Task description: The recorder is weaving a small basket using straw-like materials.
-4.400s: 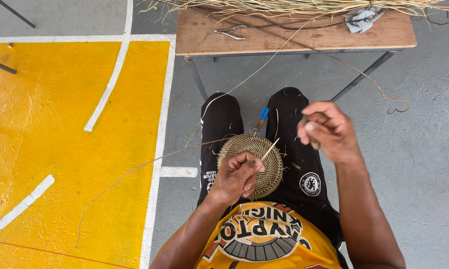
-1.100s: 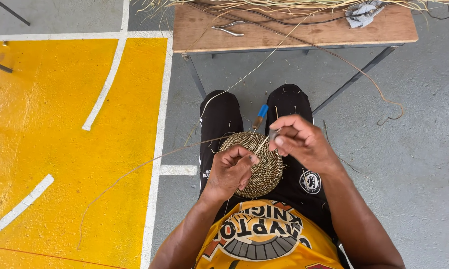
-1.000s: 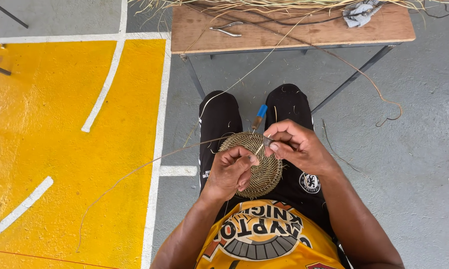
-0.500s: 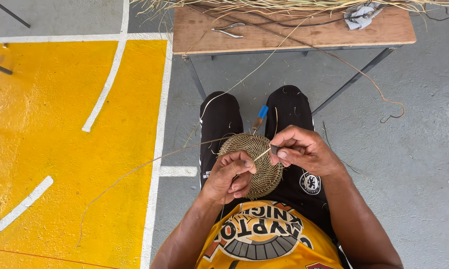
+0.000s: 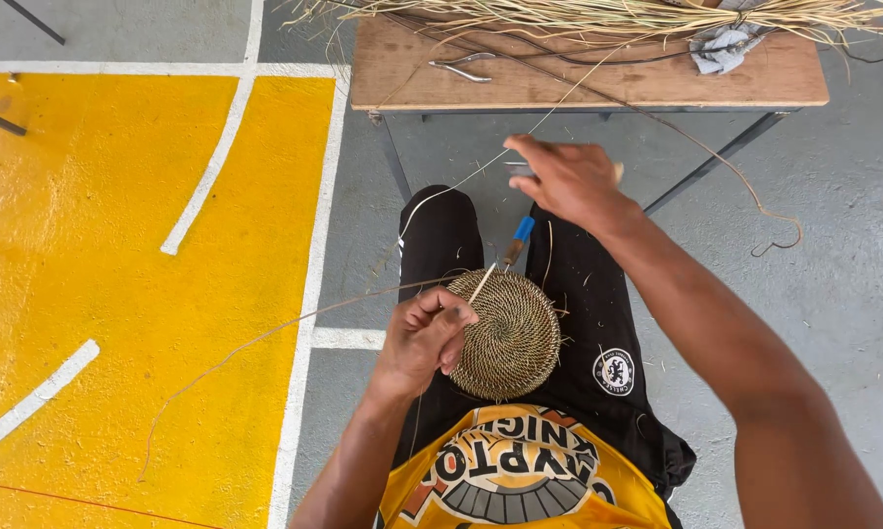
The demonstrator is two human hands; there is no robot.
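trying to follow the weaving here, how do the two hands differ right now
The left hand is curled on the rim of the round woven disc in the lap; the right hand is stretched out toward the wooden bench, away from the disc. The left sits low and close, the right is raised. Both are bare.

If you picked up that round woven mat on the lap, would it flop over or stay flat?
The round woven mat would probably stay fairly flat: its coils look tightly packed, and the left hand holds it by one edge without it sagging. It likely feels light, being made of thin dry straw like the bundle on the bench. The loose strand trailing off it would surely flop.
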